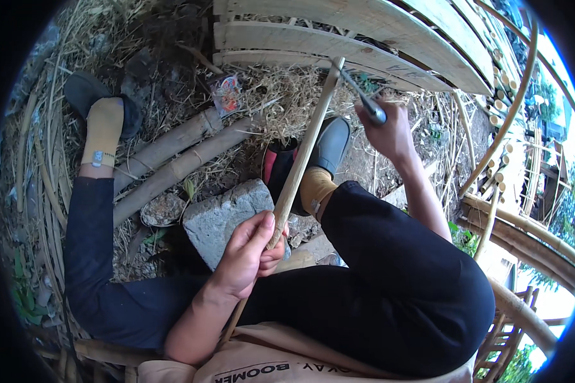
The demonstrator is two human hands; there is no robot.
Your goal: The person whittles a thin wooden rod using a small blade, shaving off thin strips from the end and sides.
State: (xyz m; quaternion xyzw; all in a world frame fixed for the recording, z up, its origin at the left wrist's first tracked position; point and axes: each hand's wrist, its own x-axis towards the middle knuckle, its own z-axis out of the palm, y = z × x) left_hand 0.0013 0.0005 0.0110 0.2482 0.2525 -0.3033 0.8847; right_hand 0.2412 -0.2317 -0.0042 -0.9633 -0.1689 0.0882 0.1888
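A long pale wooden stick (308, 150) slants from my lap up toward the far middle. My left hand (246, 255) is closed round its lower part, thumb along the top. Near the far end, my right hand (393, 131) grips a knife (365, 97) by its grey tapered handle. The narrow dark blade reaches the stick's tip and seems to touch it, though its edge is too small to make out. Below my left hand, the stick's thinner end runs down against my shirt.
A rough grey stone block (220, 217) lies beside the stick. Two bamboo poles (191, 164) rest on straw-strewn ground, by a red and clear plastic packet (226, 94). Wooden slats (287, 37) span the far side. My bent right knee (421, 287) rises at right, near bamboo rails (524, 316).
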